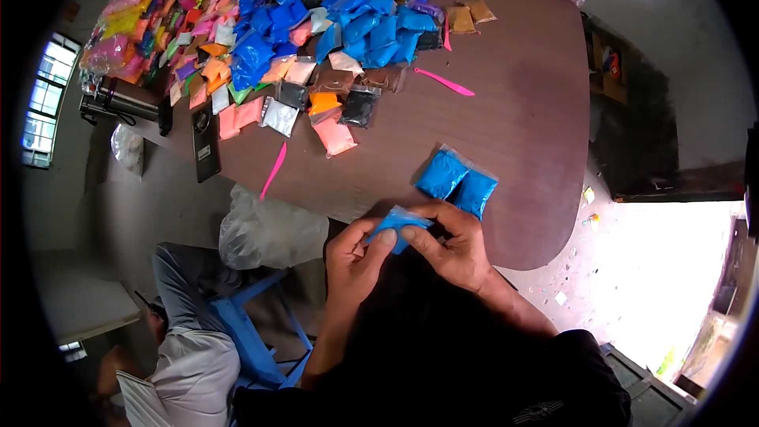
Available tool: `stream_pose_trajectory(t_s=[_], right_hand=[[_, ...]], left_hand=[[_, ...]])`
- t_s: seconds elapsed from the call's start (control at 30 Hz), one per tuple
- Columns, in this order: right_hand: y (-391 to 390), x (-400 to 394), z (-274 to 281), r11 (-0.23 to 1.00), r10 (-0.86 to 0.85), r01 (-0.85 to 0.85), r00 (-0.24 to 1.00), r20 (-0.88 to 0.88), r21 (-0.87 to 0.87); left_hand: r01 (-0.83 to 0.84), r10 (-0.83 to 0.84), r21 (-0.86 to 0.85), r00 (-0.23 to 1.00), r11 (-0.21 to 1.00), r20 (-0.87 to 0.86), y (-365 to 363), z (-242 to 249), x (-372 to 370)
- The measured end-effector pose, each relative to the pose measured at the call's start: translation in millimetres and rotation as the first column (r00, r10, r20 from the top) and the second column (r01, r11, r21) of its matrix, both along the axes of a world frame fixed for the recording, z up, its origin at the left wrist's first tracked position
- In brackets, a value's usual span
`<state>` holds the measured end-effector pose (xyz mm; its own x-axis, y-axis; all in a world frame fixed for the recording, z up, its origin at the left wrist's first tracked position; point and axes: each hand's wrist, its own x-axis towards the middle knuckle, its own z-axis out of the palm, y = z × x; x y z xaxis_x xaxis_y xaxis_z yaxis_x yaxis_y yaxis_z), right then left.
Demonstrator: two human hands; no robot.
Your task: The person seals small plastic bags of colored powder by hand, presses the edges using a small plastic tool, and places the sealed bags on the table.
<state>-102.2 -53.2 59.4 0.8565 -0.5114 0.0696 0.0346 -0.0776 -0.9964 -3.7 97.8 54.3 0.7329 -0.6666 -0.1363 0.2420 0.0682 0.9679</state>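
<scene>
Between both hands, at the table's front edge, is a small blue packet with a clear top strip. My left hand pinches its left side, thumb on top. My right hand grips the right side, its thumb pressing the packet and its index finger along the upper edge. Just beyond my right hand, two blue packets lie side by side on the brown table. The undersides of the fingers are hidden.
Many colourful packets cover the table's far left. Pink plastic tools lie on it, with a phone and a dark flask at the left edge. A clear bag hangs below. Another person sits at lower left.
</scene>
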Motion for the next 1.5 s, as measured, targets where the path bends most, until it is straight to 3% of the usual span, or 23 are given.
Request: stream_pose_trajectory(t_s=[0.07, 0.17, 0.2, 0.27, 0.37, 0.5, 0.57, 0.8, 0.93, 1.0, 1.07, 1.13, 1.23, 1.3, 1.4, 1.5], right_hand=[[0, -3, 6, 0.991, -0.008, 0.009, 1.000, -0.007, 0.135], [-1, -6, 5, 0.984, 0.004, 0.007, 0.998, -0.060, 0.176], [-2, -6, 3, 0.984, 0.005, 0.005, 0.998, -0.058, 0.178], [-3, -5, -4, 1.000, 0.005, -0.006, 1.000, -0.029, -0.029], [-4, -3, 2, 0.995, 0.031, -0.033, 0.999, -0.024, -0.097], [0, -3, 3, 0.999, -0.009, 0.007, 0.998, -0.060, -0.033], [3, -4, -10, 0.997, -0.056, 0.055, 0.998, 0.023, 0.059], [4, -1, -8, 0.997, -0.032, 0.031, 1.000, -0.002, -0.067], [11, 0, -6, 0.997, -0.048, 0.050, 0.999, -0.026, 0.053], [9, 0, -6, 0.997, -0.043, 0.047, 0.997, -0.057, 0.068], [4, 1, -5, 0.974, -0.078, 0.081, 0.997, 0.021, -0.212], [2, -12, 3, 0.935, -0.163, 0.164, 0.986, 0.029, -0.313], [-20, -28, 1, 0.710, -0.274, 0.275, 0.956, 0.105, -0.648], [-35, -36, 5, 0.600, -0.321, 0.162, 0.946, -0.051, -0.784], [-52, -42, -2, 0.505, -0.322, 0.096, 0.943, -0.084, -0.858], [-59, -47, -3, 0.512, -0.367, 0.133, 0.927, -0.077, -0.849]], left_hand=[[-0.020, 0.020, -0.010, 1.000, 1.000, 0.017, -1, -2, -1], [-0.042, 0.042, -0.005, 0.998, 0.999, 0.056, -5, 5, -2], [-0.044, 0.043, 0.012, 0.996, 0.999, 0.077, -6, 7, -2], [-0.072, 0.070, 0.030, 0.995, 0.997, 0.066, -11, 9, -4], [-0.092, 0.090, 0.036, 0.995, 0.995, 0.054, -9, 5, -3], [-0.075, 0.074, 0.016, 0.996, 0.997, 0.054, -6, 3, -3], [-0.095, 0.095, -0.001, 0.995, 0.995, 0.005, -12, 4, -7], [-0.006, 0.007, 0.040, 1.000, 0.999, -0.021, -1, -2, -1], [-0.014, 0.013, 0.070, 1.000, 0.997, 0.014, -2, 7, -1], [-0.050, 0.050, 0.002, 0.995, 0.999, -0.092, -6, 9, -4], [-0.025, 0.025, 0.002, 0.998, 1.000, -0.054, 1, -2, -1], [-0.012, 0.011, 0.047, 1.000, 0.999, 0.022, 4, -8, 6], [-0.031, 0.016, 0.141, 0.994, 0.990, 0.111, -6, -2, 18], [-0.062, 0.044, 0.102, 0.984, 0.993, 0.170, -19, -8, 25], [-0.100, 0.081, 0.075, 0.974, 0.992, 0.214, -42, -7, 34], [-0.129, 0.121, 0.019, 0.963, 0.991, 0.240, -62, -14, 45]])
